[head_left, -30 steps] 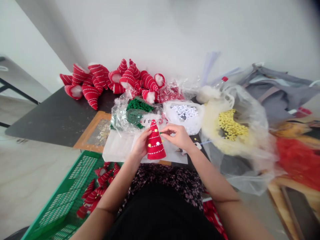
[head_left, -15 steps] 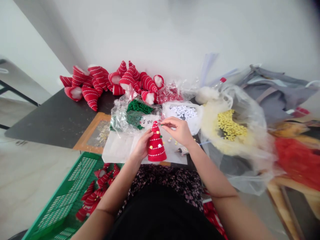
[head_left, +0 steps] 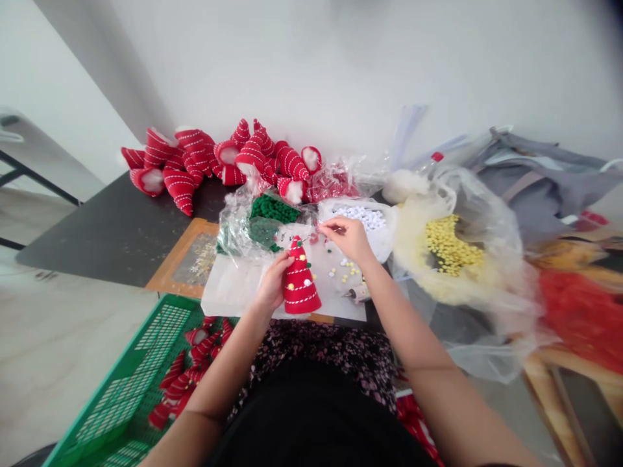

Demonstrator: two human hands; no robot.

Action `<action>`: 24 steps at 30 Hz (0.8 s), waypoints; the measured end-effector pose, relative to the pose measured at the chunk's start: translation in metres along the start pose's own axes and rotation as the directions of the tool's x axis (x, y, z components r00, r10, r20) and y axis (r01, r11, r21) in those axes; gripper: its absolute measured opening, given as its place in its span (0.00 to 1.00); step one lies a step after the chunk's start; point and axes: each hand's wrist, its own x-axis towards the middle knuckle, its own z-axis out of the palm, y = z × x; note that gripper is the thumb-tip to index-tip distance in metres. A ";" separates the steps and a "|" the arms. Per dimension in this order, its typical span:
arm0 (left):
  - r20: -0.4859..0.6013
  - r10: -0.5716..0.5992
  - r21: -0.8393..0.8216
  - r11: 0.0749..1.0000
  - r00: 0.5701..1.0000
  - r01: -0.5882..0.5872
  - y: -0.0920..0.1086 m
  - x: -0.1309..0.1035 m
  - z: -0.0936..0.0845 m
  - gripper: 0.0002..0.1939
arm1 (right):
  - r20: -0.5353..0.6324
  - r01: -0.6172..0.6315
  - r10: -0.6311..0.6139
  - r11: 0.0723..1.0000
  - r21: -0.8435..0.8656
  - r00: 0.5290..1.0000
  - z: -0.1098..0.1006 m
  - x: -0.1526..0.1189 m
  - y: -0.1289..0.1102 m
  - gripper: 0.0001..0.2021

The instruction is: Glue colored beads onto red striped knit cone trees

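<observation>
A red cone (head_left: 302, 288) with white stitched stripes and small yellow, white and green balls stands tilted in my left hand (head_left: 276, 280), whose fingers close round its left side. A green ball shows near its tip. Up and to the right of the cone, my right hand (head_left: 346, 237) is pinched, its fingertips apart from the cone; whatever is between them is too small to make out. Below that hand, loose yellow and white balls (head_left: 346, 272) lie on white paper (head_left: 233, 285), beside a glue gun (head_left: 359, 294).
Red striped cones (head_left: 195, 155) are piled at the back. Bags hold green balls (head_left: 272, 209), white balls (head_left: 367, 217) and yellow balls (head_left: 450, 246). A framed tray (head_left: 168, 263) lies left of the paper. A green crate (head_left: 117, 383) with more cones stands lower left.
My right hand has drawn slightly up and away from the cone. A green ball now shows near the cone's tip. The cone has shifted a little left in my left hand.
</observation>
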 end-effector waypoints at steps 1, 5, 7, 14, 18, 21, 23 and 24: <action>-0.018 0.001 -0.007 1.000 1.000 -0.001 0.002 0.000 -0.002 0.17 | 0.036 -0.040 0.045 0.992 -0.117 0.998 0.001 0.008 0.005 0.09; -0.061 0.008 -0.020 1.000 0.998 -0.009 0.010 -0.001 -0.010 0.17 | 0.249 -0.063 0.201 0.879 -0.472 0.947 0.009 0.031 0.018 0.09; -0.068 0.010 -0.020 1.000 0.998 -0.011 0.013 -0.002 -0.013 0.18 | 0.288 -0.053 0.229 0.858 -0.510 0.930 0.011 0.033 0.021 0.09; -0.082 0.000 -0.024 1.000 0.997 -0.002 0.012 -0.003 -0.010 0.19 | 0.374 0.028 0.208 0.844 -0.535 0.904 0.012 0.028 0.030 0.13; -0.039 -0.005 -0.019 1.000 0.999 0.004 0.008 -0.001 -0.005 0.19 | 0.415 0.066 0.164 0.871 -0.486 0.895 0.022 0.032 0.035 0.13; -0.031 0.007 -0.027 1.000 0.999 -0.008 0.006 0.000 -0.004 0.20 | 0.433 0.068 0.158 0.883 -0.464 0.887 0.029 0.033 0.038 0.12; -0.036 0.003 -0.032 0.999 0.999 -0.004 0.005 0.001 -0.005 0.20 | 0.441 0.066 0.162 0.886 -0.459 0.883 0.031 0.033 0.038 0.11; -0.037 -0.001 -0.031 1.000 0.999 0.000 0.005 0.001 -0.006 0.20 | 0.446 0.064 0.167 0.886 -0.459 0.879 0.031 0.033 0.037 0.11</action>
